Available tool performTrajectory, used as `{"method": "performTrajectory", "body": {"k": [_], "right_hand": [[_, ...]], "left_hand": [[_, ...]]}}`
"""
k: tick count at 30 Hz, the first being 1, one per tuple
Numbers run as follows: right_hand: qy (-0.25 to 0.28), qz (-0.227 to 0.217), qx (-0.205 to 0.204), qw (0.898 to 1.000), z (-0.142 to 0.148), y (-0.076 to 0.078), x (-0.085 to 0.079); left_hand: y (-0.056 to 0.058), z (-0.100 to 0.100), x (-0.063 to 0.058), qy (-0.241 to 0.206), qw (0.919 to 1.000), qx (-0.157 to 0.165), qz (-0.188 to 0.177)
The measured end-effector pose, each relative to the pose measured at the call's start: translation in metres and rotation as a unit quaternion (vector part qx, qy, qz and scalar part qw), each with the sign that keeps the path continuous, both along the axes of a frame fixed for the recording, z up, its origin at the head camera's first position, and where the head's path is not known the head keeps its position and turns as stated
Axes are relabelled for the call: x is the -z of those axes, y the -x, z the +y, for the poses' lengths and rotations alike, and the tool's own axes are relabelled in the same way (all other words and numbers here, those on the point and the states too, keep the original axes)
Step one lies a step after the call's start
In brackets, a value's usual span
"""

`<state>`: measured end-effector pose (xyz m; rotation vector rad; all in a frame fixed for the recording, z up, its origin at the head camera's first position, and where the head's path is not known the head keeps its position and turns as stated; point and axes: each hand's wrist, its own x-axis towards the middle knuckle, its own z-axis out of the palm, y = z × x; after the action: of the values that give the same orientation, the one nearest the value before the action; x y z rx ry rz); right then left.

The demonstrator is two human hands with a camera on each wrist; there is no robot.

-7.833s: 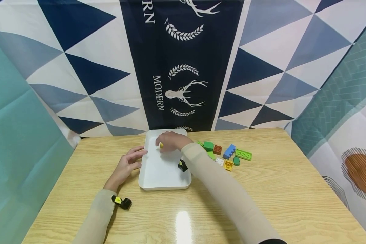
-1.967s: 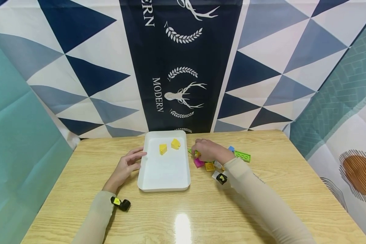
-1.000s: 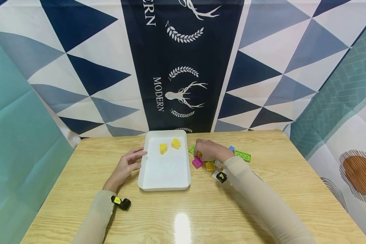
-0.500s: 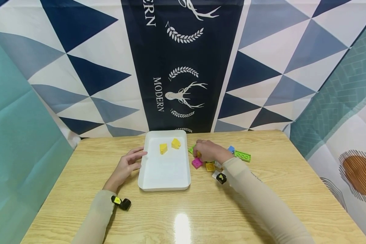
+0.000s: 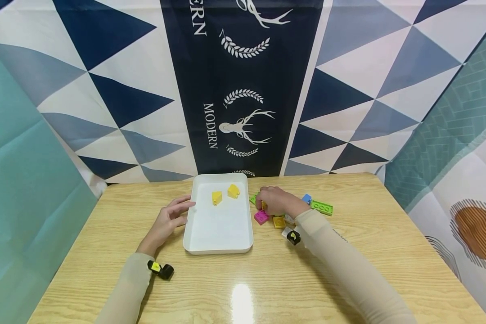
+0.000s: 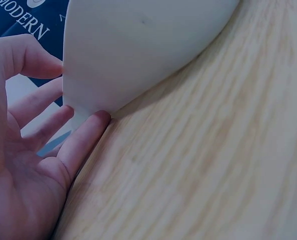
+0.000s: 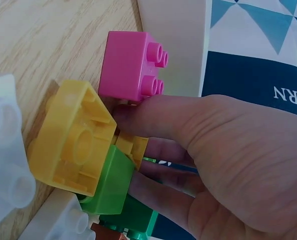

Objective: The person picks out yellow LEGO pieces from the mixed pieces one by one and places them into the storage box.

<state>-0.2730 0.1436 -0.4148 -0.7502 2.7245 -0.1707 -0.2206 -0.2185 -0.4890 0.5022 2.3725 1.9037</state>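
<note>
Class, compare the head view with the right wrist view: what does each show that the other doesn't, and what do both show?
Only the head view: the left hand touching the tray's side, two yellow wedges inside the tray, the blue brick and the long light-green brick.

Only the right wrist view: a reddish-brown brick, at the bottom edge.

Both: the right hand, the pink brick and the white tray, though the wrist camera catches only part of it.

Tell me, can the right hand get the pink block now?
Probably yes: the pink block sits close beside the right hand, with nothing on it. A yellow piece is between the thumb and fingers, though, so the hand might need to let go first.
</note>
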Motion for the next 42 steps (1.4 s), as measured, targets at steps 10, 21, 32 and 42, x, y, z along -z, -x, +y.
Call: {"method": "performTrajectory", "body": {"k": [10,21,32,42], "right_hand": [[0.010,0.005,-0.004,1.000,0.0011,0.0001,0.0002],[0.005,0.005,-0.008,1.000,0.0011,0.0012,0.0016],[0.004,-0.003,0.003,1.000,-0.0002,0.0017,0.0009],[-0.006,-0.013,0.007,1.000,0.0006,0.0052,-0.0029]], "left_hand": [[-0.0007,0.0006,-0.0004,0.011,0.9999,-0.002,0.004],[0.0001,-0.0013,0.0019,-0.004,0.9998,0.012,0.013],[-0.0017,0.0000,0.0006,-0.022,0.9997,0.012,0.006],[-0.0014,0.0005,-0.0009,-0.012,0.9998,0.010,0.010]]}}
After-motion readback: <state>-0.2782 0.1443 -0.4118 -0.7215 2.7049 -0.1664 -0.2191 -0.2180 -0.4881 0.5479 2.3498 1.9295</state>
